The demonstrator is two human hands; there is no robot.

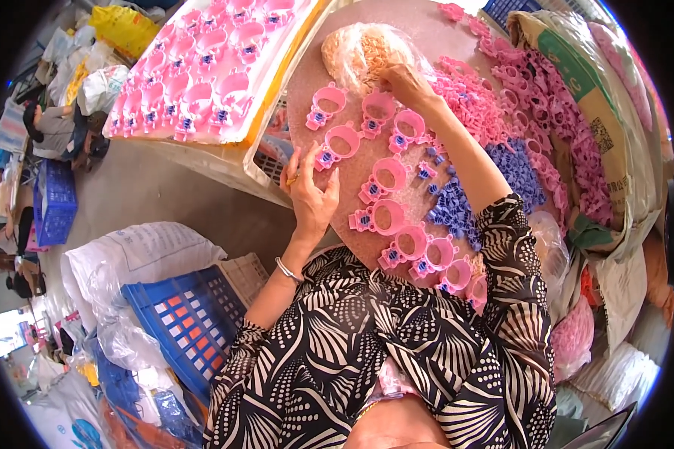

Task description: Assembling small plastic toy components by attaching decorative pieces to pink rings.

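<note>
My left hand (311, 196) is at the left edge of the round table (307, 90), fingers apart. Its fingertips are beside a pink plastic ring-shaped toy piece (344, 142) with a small blue part on it; I cannot tell whether they touch. My right hand (410, 87) reaches across to a clear plastic bag (412, 54) holding small tan pieces (363, 58). Its fingers are bent together at the edge of that heap, and what they pinch is hidden. Several similar pink pieces (390, 173) lie in rows between my arms.
Small blue parts (455, 206) and pink parts (468, 101) are heaped near my right forearm. A woven sack (577, 67) stands behind more pink pieces (569, 135). At the left, a tray (236, 146) holds rows of pink pieces. A blue basket (180, 314) sits beside my left forearm.
</note>
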